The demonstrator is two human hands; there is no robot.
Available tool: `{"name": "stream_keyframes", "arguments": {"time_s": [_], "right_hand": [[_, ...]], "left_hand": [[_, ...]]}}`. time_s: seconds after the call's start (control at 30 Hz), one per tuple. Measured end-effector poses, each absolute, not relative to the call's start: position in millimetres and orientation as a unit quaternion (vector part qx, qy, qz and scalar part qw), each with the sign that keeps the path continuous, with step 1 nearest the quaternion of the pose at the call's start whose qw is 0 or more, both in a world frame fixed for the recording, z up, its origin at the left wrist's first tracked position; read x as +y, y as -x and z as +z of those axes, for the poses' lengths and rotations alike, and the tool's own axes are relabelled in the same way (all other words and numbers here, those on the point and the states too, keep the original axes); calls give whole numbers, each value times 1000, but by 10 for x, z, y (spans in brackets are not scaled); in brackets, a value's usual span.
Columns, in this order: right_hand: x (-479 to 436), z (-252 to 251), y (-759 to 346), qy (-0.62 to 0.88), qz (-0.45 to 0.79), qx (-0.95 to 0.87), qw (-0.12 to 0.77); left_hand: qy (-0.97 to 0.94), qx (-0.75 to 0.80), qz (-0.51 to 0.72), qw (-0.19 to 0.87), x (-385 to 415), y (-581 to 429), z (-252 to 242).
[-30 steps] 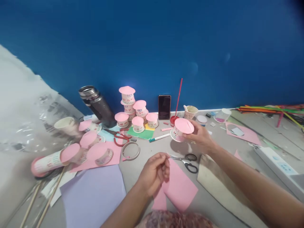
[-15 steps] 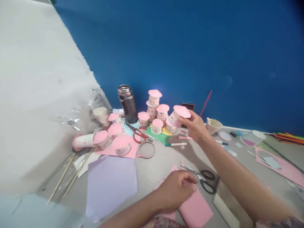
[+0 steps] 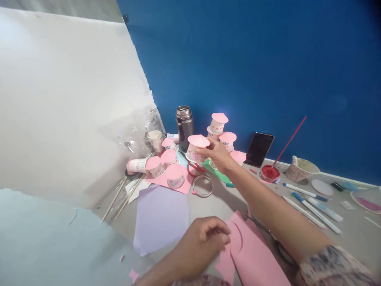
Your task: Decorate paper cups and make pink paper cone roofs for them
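Observation:
My right hand (image 3: pixel 218 153) grips a small decorated paper cup (image 3: pixel 193 154) with a pink cone-shaped paper top, holding it up by its side. My left hand (image 3: pixel 204 242) hovers low over a sheet of pink paper (image 3: pixel 256 254), its fingers loosely curled and nothing visible in them. Behind the right hand stands a stack of similar cups (image 3: pixel 218 124) with pink tops. More pink-topped cups (image 3: pixel 175 174) stand at the left on pink paper, and one cup (image 3: pixel 138 165) lies on its side. Dark-handled scissors are mostly hidden under my right forearm.
An open dark flask (image 3: pixel 185 129) stands near the blue wall. Red-handled scissors (image 3: pixel 194 170) and a tape ring (image 3: pixel 203 186) lie in the middle. Lilac paper (image 3: pixel 162 218) is at left. A phone (image 3: pixel 259 149), a red pot (image 3: pixel 269 173) with a stick, and markers (image 3: pixel 315 212) are at right.
The view has turned right. My right hand has carried the pink-topped cup leftward, from right of the cup stack to its left, near the flask. My left hand stays over the pink paper.

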State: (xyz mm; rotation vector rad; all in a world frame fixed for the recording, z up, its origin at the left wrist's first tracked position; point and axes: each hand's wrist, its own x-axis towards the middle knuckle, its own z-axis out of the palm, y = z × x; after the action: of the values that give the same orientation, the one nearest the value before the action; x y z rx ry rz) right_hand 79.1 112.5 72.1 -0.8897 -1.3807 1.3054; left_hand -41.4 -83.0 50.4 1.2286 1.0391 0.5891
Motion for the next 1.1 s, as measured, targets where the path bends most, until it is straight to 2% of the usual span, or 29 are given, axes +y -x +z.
{"name": "stream_keyframes", "arguments": {"time_s": [0.17, 0.4, 0.7, 1.1], "right_hand": [[1440, 680, -169, 360, 500, -617, 490], [1729, 560, 431, 373, 394, -713, 445], [1868, 357, 569, 383, 342, -763, 393], [1839, 366, 443, 407, 317, -764, 389]], "left_hand": [[-514, 529, 295, 607, -857, 602, 459], [-478, 535, 300, 629, -976, 665, 314], [-454, 535, 324, 634, -959, 804, 221], [-460, 520, 332, 638, -943, 783, 155]]}}
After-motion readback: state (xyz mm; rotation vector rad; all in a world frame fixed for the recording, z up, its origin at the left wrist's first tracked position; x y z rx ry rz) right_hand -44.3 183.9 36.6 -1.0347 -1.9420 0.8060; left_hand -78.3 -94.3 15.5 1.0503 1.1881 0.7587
